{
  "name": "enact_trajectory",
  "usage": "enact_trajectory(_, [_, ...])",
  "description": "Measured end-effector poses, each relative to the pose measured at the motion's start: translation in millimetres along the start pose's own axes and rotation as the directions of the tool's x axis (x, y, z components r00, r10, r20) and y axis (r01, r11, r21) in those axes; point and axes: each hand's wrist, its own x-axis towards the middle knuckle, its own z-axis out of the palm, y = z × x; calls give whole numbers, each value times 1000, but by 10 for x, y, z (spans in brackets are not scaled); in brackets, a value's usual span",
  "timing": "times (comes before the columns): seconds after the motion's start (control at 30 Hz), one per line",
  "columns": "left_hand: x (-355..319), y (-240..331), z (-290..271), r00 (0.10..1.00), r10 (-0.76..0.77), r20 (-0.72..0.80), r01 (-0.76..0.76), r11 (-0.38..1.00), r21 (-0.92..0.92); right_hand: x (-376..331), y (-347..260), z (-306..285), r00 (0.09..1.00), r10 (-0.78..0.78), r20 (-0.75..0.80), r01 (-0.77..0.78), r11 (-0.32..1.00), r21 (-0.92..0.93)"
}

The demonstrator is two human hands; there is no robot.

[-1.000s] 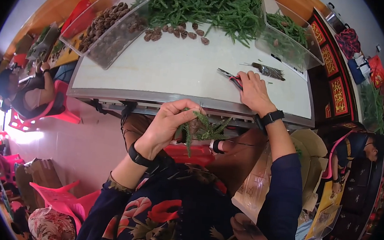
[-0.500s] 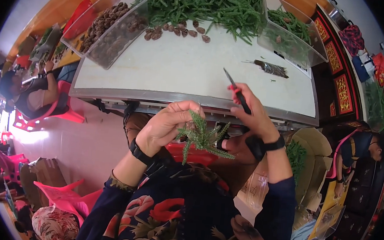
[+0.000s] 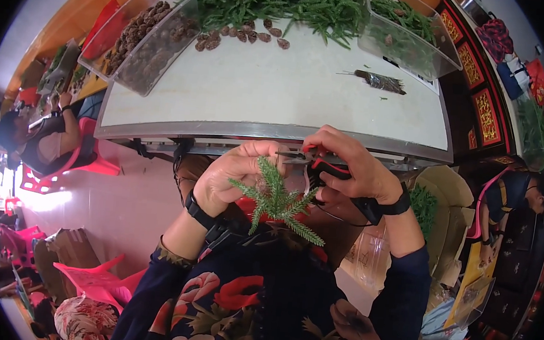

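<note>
In front of my body, my left hand (image 3: pixel 225 174) is closed on a green artificial pine sprig (image 3: pixel 277 202), whose needled branches spread out below the fingers. A brownish lump, perhaps a pine cone, partly shows among the sprig's branches. My right hand (image 3: pixel 366 172) grips pliers (image 3: pixel 331 169) with red and black handles. Their dark jaws point left and meet the spot just above the sprig, beside my left fingertips. Whether the jaws are closed on a wire there is too small to tell. Both hands are at the table's near edge.
On the white table (image 3: pixel 278 97) lie loose pine cones (image 3: pixel 252 37), a heap of green sprigs (image 3: pixel 272 4) and a dark wrapped bundle (image 3: pixel 381 82). Clear bins hold cones (image 3: pixel 140 73) at left and sprigs (image 3: pixel 415 56) at right. An open cardboard box (image 3: pixel 451 210) stands right; other people sit at both sides.
My right hand has moved left and turned the pliers, bringing their jaws from above the table to my left fingertips. The sprig stays in my left hand, slightly turned.
</note>
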Motion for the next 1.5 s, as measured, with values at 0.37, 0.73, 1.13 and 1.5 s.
enact_trajectory(0.37, [-42,-42,33,998,-4,60,0,998,67,186,-46,-106,994,-97,39,102,986,-135])
enact_trajectory(0.73, [-50,83,-20,996,25,81,-40,980,196,133,-214,-139,997,83,-2,-78,928,-366])
enact_trajectory(1.13, [28,-102,173,830,491,-265,-81,576,813,-10,-356,122,852,488,-189,-523,802,-290])
enact_trajectory(1.5, [-5,-116,151,801,525,-288,-208,695,688,-42,-226,92,933,263,-245,-346,840,-417])
